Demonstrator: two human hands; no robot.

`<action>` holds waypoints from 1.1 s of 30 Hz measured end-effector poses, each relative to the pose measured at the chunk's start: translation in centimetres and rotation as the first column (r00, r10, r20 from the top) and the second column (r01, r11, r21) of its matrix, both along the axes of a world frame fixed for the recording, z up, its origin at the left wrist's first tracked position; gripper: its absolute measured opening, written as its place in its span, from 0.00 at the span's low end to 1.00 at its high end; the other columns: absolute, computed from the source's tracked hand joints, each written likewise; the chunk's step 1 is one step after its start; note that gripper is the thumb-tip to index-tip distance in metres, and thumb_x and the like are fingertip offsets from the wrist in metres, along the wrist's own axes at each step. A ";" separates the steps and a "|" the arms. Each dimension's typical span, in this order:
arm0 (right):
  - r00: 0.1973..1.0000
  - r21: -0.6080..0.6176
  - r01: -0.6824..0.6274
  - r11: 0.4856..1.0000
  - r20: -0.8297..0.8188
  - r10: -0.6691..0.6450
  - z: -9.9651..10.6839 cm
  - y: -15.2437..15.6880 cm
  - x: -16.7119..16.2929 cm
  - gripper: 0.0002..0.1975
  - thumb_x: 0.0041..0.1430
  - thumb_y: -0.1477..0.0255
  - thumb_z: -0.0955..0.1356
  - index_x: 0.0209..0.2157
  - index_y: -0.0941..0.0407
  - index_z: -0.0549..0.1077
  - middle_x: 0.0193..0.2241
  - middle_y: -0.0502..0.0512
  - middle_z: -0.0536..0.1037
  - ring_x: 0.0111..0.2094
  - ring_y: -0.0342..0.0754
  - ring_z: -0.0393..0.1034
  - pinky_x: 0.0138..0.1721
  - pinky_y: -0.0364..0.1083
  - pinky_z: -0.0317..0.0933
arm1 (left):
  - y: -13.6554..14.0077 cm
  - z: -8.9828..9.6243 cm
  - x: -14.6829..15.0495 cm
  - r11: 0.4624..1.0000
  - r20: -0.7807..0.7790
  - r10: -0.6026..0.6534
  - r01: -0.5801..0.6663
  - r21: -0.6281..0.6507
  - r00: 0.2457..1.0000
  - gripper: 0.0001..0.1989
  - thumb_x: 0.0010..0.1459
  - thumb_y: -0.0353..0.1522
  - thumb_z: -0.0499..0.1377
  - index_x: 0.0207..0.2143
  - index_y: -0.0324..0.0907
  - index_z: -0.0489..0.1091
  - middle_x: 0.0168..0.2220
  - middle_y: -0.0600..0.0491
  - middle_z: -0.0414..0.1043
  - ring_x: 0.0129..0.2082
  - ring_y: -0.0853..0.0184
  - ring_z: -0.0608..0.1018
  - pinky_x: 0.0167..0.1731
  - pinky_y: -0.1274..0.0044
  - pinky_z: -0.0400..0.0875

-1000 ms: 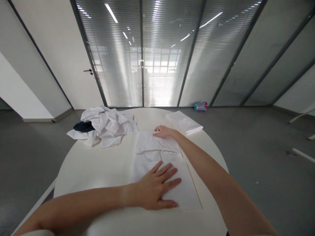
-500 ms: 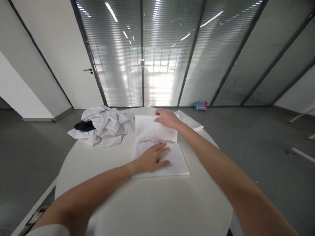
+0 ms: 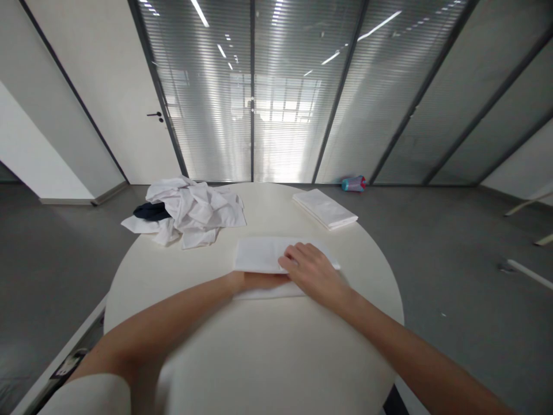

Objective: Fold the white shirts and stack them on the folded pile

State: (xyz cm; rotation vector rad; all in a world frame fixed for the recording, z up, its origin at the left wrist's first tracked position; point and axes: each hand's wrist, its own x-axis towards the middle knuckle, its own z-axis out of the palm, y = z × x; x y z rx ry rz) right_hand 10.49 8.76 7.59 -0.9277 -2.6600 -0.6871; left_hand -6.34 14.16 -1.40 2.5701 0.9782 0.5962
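A white cloth [image 3: 260, 253] lies in front of me, its far part folded over toward me. My left hand [image 3: 264, 280] is tucked between the flap and the layer beneath; its fingers are hidden. Over the flap, my right hand [image 3: 317, 272] has its fingers curled at the near edge, gripping the cloth. A neatly folded white cloth [image 3: 326, 208] rests at the far right of the table. To the far left, a crumpled heap of white cloth [image 3: 199, 207] is piled up, with a dark navy piece [image 3: 152, 211] poking out at its left side.
Everything lies on a round white table [image 3: 259, 357]. A blue and red striped object [image 3: 354, 184] is on the floor by the glass partition [image 3: 285, 86]. Pale furniture legs [image 3: 529, 271] stand at the right. A door [image 3: 103, 86] is at the left.
My right hand has brought the far flap of the cloth toward me and down over my left hand. The left hand, which lay flat in plain sight, is now mostly covered.
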 end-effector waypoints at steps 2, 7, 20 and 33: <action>1.000 0.003 -0.019 1.000 -0.024 0.019 -0.9 -0.6 0.2 0.07 0.66 0.79 0.64 0.39 0.56 0.72 0.37 0.56 0.73 0.37 0.51 0.63 0.38 0.49 0.54 | -0.1 -0.2 0.1 1.000 -0.003 -0.001 0.001 -0.001 1.000 0.14 0.65 0.34 0.53 0.51 0.42 0.70 0.52 0.49 0.75 0.50 0.59 0.76 0.52 0.70 0.72; 0.984 -0.022 -0.038 0.999 -0.173 0.034 -0.8 -0.2 0.9 0.05 0.64 0.78 0.65 0.38 0.56 0.72 0.36 0.56 0.73 0.37 0.51 0.63 0.40 0.49 0.57 | -1.6 1.7 -0.8 0.974 -0.109 -0.110 0.129 0.187 0.988 0.21 0.69 0.42 0.49 0.53 0.38 0.69 0.55 0.45 0.73 0.55 0.56 0.74 0.59 0.68 0.65; 0.982 -0.218 -0.111 0.970 -0.175 0.074 -3.6 -2.4 1.0 0.15 0.59 0.75 0.69 0.49 0.56 0.72 0.39 0.58 0.71 0.41 0.54 0.63 0.43 0.53 0.61 | -8.0 1.6 -4.0 0.873 -0.290 -0.158 0.271 0.406 0.944 0.16 0.70 0.38 0.50 0.53 0.40 0.68 0.49 0.46 0.76 0.50 0.61 0.78 0.53 0.72 0.70; 0.985 -0.208 -0.077 0.975 -0.167 0.042 -5.3 -1.7 5.5 0.31 0.65 0.59 0.67 0.66 0.51 0.60 0.63 0.64 0.64 0.63 0.62 0.57 0.60 0.64 0.53 | -6.9 4.1 -11.1 0.807 -0.255 -0.156 0.272 0.525 0.954 0.21 0.68 0.33 0.54 0.63 0.47 0.63 0.61 0.45 0.67 0.62 0.57 0.69 0.59 0.62 0.65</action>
